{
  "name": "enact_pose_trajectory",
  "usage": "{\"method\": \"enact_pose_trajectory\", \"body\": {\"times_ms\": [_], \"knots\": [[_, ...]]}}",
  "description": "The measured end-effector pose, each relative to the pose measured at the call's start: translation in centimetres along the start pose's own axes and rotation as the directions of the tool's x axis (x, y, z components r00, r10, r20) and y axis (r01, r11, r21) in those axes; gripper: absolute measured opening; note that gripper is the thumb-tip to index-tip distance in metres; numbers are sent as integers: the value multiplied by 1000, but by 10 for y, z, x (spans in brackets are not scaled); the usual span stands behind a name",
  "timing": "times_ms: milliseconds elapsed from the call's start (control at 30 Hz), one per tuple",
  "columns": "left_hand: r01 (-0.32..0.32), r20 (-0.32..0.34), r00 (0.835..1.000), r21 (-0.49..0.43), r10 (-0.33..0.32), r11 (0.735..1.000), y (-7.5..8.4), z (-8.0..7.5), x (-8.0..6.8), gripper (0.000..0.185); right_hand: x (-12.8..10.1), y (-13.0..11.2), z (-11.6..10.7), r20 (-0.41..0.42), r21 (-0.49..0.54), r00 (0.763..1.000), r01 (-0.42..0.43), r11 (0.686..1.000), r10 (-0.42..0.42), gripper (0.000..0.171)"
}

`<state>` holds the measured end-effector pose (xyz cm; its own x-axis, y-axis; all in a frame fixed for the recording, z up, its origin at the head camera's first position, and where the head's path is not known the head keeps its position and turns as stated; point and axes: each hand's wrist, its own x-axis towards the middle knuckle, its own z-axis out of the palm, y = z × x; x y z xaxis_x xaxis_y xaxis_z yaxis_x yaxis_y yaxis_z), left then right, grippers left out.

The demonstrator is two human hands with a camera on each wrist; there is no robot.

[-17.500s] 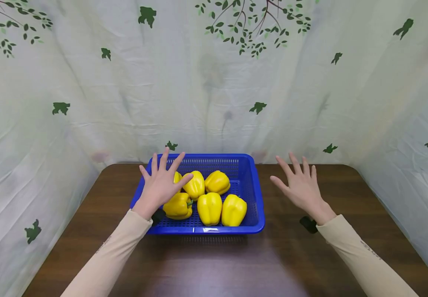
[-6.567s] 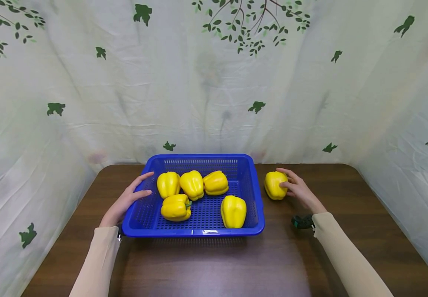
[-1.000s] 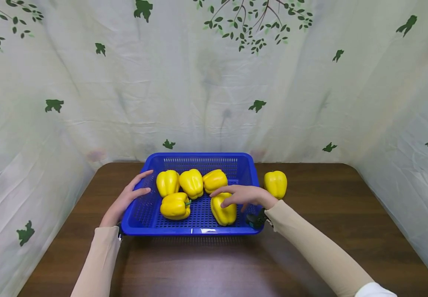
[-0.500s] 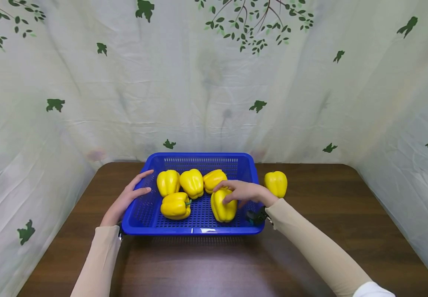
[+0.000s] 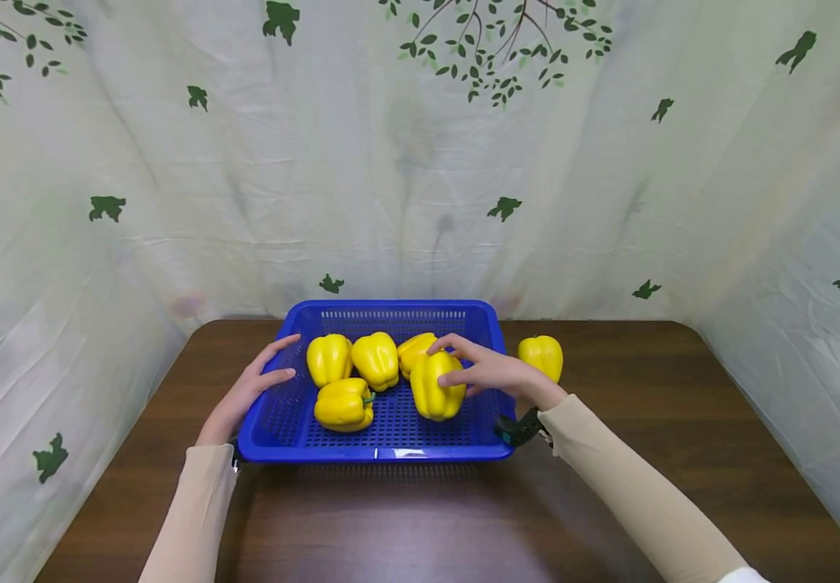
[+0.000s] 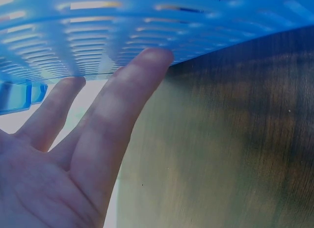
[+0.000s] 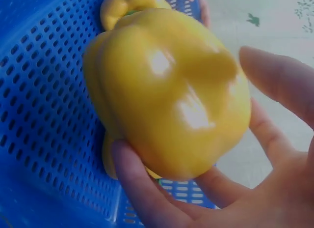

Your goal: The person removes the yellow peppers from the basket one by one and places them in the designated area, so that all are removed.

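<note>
My right hand (image 5: 496, 371) grips a yellow bell pepper (image 5: 434, 393) above the basket's right part; in the right wrist view thumb and fingers spread around the shiny bell pepper (image 7: 167, 95). My left hand (image 5: 245, 397) rests at the left side of the blue plastic basket (image 5: 383, 455). In the left wrist view the fairly straight fingers (image 6: 115, 110) touch the basket's slotted outer wall (image 6: 196, 31). Several other yellow peppers lie inside, including one with a green stem (image 5: 343, 405) at front left. The held pepper partly hides one pepper (image 5: 414, 350) behind it.
Another yellow pepper (image 5: 540, 356) stands on the brown wooden table (image 5: 645, 389), right of the basket and partly behind my right hand. A pale cloth with leaf prints (image 5: 420, 202) hangs at the back and sides.
My right hand has lifted the front right pepper off the basket floor, moving it slightly up and back. Earlier, another pepper was placed on the table at right. My left hand stays put.
</note>
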<state>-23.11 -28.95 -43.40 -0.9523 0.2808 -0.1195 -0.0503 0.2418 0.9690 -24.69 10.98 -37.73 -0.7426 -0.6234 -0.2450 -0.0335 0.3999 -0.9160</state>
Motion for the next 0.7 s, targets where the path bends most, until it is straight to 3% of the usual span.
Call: {"method": "enact_pose_trajectory", "body": {"times_ms": [467,700], "knots": [[7,-7,1000,0,-7,1000,1,2,-1,60,-11,1,1,-115,48,990,88,995,-82,44],[6,-8,1000,4,-6,1000,0,1,-1,61,-16,2,-1,-129,84,985,123,989,-112,44]]}}
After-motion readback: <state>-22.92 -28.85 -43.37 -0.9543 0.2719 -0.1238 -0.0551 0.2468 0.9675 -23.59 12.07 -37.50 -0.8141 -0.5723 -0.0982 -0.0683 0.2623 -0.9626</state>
